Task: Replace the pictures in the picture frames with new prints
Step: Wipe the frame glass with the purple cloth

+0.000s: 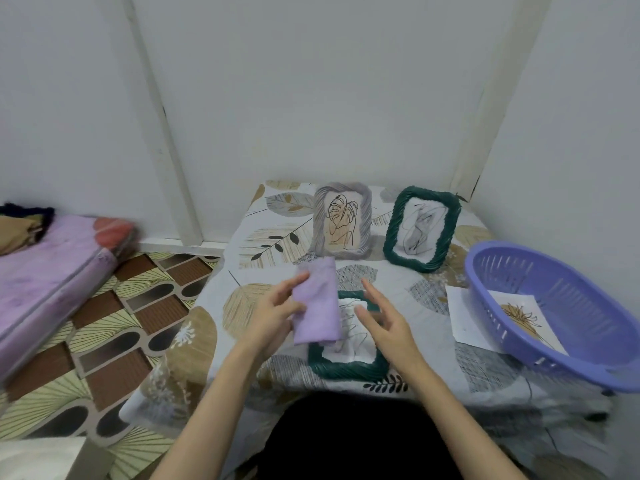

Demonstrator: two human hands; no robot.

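- My left hand grips a folded lilac cloth, thumb curled over its front
- My right hand hovers beside it, fingers spread, holding nothing
- Under both lies a green frame flat on the table (line drawing inside)
- Behind stand a grey frame and another green one
- A print lies in the purple basket, on my right

Two frames stand behind a flat frame; basket right.
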